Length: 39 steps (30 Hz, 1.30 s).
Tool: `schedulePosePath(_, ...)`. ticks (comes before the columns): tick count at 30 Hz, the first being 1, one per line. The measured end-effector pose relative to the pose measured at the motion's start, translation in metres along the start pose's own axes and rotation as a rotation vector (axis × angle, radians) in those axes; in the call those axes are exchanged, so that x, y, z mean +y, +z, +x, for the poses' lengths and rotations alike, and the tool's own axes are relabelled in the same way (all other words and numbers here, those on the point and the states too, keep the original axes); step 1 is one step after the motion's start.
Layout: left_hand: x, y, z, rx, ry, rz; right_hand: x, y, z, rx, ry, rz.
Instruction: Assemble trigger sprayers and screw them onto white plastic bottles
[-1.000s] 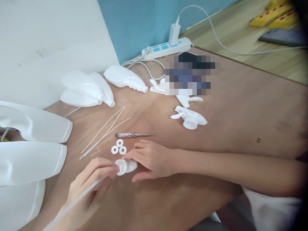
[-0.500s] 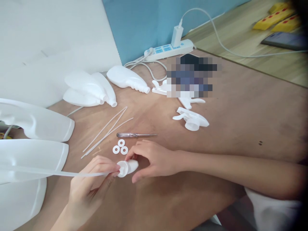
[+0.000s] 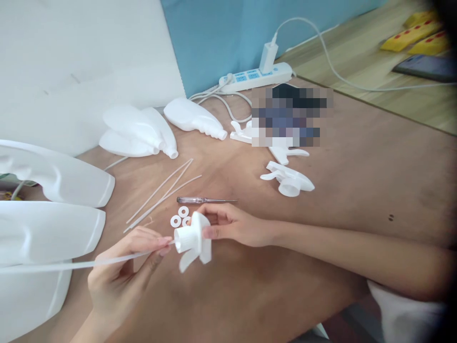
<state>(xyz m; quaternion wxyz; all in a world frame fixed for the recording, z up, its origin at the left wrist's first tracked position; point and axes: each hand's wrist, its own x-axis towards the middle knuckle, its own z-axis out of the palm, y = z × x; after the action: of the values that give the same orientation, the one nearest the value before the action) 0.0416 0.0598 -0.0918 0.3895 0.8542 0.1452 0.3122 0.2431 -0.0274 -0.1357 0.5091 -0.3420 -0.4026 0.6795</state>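
Note:
My left hand point(image 3: 130, 264) pinches a thin translucent dip tube point(image 3: 80, 264) close to its end. That end meets the round collar of a white spray trigger head point(image 3: 194, 238); how deep it sits I cannot tell. Around the body of the spray head, my right hand point(image 3: 228, 226) is closed, with the trigger lever pointing down toward me. Just behind the spray head lie white ring washers point(image 3: 175, 221), one partly covered. A screwdriver with a clear handle point(image 3: 191, 200) rests beyond my right hand.
More dip tubes point(image 3: 160, 195) lie on the brown table point(image 3: 321, 267). White bottles point(image 3: 194, 119) lie at the back and left. Another spray head point(image 3: 290, 183) is on the right. A power strip point(image 3: 257, 76) with cables stands by the blue panel; a pixelated patch hides things nearby.
My right hand has closed around the spray head and turned it, so its collar faces left and the lever hangs down. My left hand has shifted slightly left with the tube.

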Motion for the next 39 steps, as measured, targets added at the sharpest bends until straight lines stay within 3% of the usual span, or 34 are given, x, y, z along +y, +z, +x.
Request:
schedulePosePath(3, 0.0, 0.006, 0.0, -0.025, -0.002, -0.017, 0.007, 0.001, 0.002, -0.032, 0.113, 0.322)
schedulePosePath(7, -0.003, 0.012, -0.003, -0.037, 0.021, -0.007, 0.015, 0.003, 0.003, -0.1, 0.178, 0.456)
schedulePosePath(20, -0.003, 0.016, -0.004, -0.056, 0.06, 0.14, 0.011, 0.006, 0.005, -0.103, 0.308, 0.347)
schedulePosePath(39, -0.008, 0.02, -0.005, -0.061, 0.062, -0.056, 0.014, 0.012, 0.002, -0.041, 0.361, 0.334)
